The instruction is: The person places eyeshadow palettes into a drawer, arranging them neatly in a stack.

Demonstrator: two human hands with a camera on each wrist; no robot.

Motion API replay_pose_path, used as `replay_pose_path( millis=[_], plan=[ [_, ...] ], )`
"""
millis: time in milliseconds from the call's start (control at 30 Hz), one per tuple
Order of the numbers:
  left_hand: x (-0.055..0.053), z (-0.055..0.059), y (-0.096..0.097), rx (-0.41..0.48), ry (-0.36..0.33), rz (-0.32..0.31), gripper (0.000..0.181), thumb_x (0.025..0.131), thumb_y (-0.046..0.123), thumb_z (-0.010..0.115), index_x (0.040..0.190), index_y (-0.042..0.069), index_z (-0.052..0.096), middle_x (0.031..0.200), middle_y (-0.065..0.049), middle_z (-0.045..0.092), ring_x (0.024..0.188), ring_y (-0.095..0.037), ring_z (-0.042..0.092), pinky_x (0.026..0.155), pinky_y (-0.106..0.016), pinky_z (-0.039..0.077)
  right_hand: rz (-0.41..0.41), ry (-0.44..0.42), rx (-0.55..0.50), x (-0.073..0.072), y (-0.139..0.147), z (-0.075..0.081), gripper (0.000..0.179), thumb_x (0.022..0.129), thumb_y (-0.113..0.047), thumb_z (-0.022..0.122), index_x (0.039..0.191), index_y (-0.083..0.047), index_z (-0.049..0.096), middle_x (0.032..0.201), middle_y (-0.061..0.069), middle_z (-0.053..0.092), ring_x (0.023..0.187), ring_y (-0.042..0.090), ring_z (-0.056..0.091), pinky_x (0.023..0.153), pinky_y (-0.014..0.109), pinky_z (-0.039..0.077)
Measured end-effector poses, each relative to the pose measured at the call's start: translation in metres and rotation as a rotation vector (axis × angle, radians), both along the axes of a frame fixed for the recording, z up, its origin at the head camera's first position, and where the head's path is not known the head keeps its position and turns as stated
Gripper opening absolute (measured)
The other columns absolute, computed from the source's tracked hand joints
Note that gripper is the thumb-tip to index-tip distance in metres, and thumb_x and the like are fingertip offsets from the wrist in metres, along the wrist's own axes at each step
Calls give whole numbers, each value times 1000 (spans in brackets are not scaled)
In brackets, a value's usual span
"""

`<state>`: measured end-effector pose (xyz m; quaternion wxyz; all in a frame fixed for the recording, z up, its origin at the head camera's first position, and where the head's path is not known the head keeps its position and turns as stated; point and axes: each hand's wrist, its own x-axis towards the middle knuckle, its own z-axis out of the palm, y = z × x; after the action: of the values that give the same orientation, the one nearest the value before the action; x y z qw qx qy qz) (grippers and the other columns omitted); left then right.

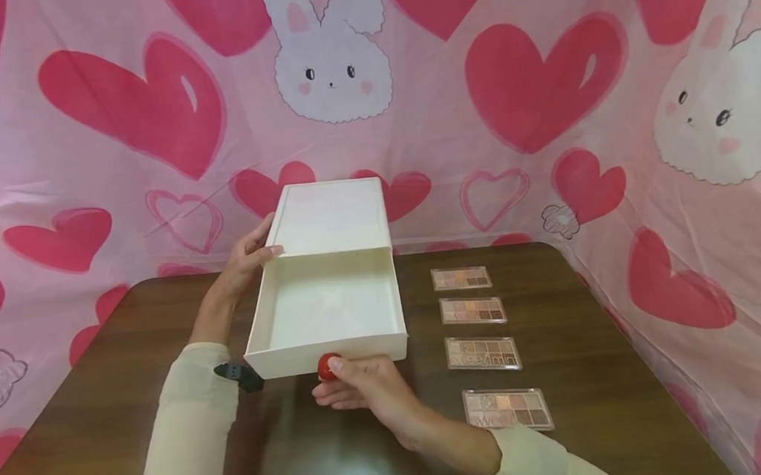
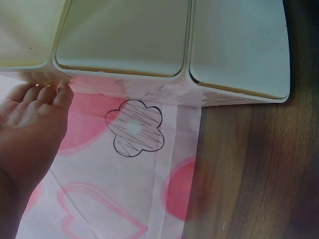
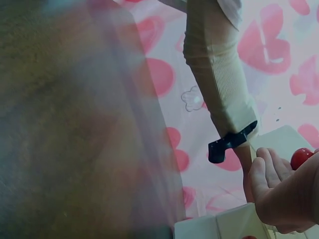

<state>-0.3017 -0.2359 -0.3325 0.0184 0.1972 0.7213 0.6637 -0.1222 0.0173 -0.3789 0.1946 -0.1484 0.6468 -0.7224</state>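
Note:
A white drawer cabinet (image 1: 335, 215) stands near the back of the table, its top drawer (image 1: 332, 308) pulled forward with nothing inside. My right hand (image 1: 379, 394) pinches the drawer's round red knob (image 1: 326, 366) with the thumb on its near side. In the right wrist view the same knob (image 3: 301, 158) shows beside the fingers. My left hand (image 1: 250, 251) holds the cabinet's left side, thumb over the top front edge. The left wrist view has the left fingers (image 2: 37, 94) against the cabinet's side (image 2: 149, 87), next to stacked white panels (image 2: 124, 35).
To the right of the cabinet, several clear-lidded eyeshadow palettes (image 1: 483, 353) lie in a column on the dark wooden table (image 1: 99, 409). A pink cloth (image 1: 426, 137) with hearts and rabbits hangs behind and beside the table. A black wrist strap (image 1: 238, 375) sits on the left forearm.

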Motion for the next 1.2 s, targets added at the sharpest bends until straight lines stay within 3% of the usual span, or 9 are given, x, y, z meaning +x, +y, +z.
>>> replay_pose_path(
  millis=[167, 433, 700, 800, 933, 1067, 1200],
  plan=[
    [0, -2, -1, 7, -8, -6, 77, 93, 6, 45, 162, 4, 13, 173, -15, 8, 148, -23, 28, 98, -6, 45, 3, -19, -3, 5, -1, -3, 49, 103, -35, 54, 117, 8, 70, 115, 31, 71, 104, 29, 75, 93, 39, 60],
    [-1, -1, -1, -6, -3, -12, 77, 93, 7, 45, 162, 4, 13, 172, -15, 9, 144, -17, 33, 96, -6, 46, 15, -10, -3, 5, 1, -4, 49, 104, -35, 53, 119, 9, 69, 115, 31, 71, 104, 29, 76, 90, 32, 60],
    [1, -2, 0, 41, 1, -21, 77, 92, 5, 45, 162, 2, 12, 171, -19, 9, 131, -3, 41, 94, -8, 48, 89, 163, 59, 2, 13, -8, 49, 106, -30, 46, 120, 13, 67, 112, 35, 70, 109, 44, 71, 93, 42, 60],
    [2, -3, 0, 51, -3, -13, 77, 92, 6, 45, 162, 2, 13, 171, -20, 9, 128, -3, 43, 93, -8, 49, 101, 252, 94, 2, 24, -12, 47, 107, -27, 45, 119, 12, 68, 112, 32, 72, 107, 38, 73, 92, 34, 59],
    [3, -2, 2, 46, -11, -8, 77, 93, 6, 45, 162, 3, 13, 172, -18, 9, 132, -5, 41, 93, -8, 49, 77, 362, 121, 2, 43, -17, 40, 107, -21, 47, 117, 9, 70, 109, 28, 74, 102, 18, 76, 93, 25, 56],
    [3, -2, 2, 46, -19, -12, 76, 93, 7, 45, 162, 4, 12, 172, -17, 8, 129, -3, 42, 93, -9, 49, 12, 450, 114, 1, 63, -22, 30, 104, -11, 50, 109, 10, 71, 99, 28, 76, 93, 5, 74, 93, 23, 55],
    [4, -2, 1, 58, -21, -19, 76, 94, 7, 44, 162, 3, 12, 172, -18, 8, 122, 1, 45, 92, -10, 50, -73, 486, 84, -4, 80, -25, 25, 101, -4, 51, 100, 14, 69, 89, 31, 73, 82, 3, 73, 89, 25, 57]
  ],
)
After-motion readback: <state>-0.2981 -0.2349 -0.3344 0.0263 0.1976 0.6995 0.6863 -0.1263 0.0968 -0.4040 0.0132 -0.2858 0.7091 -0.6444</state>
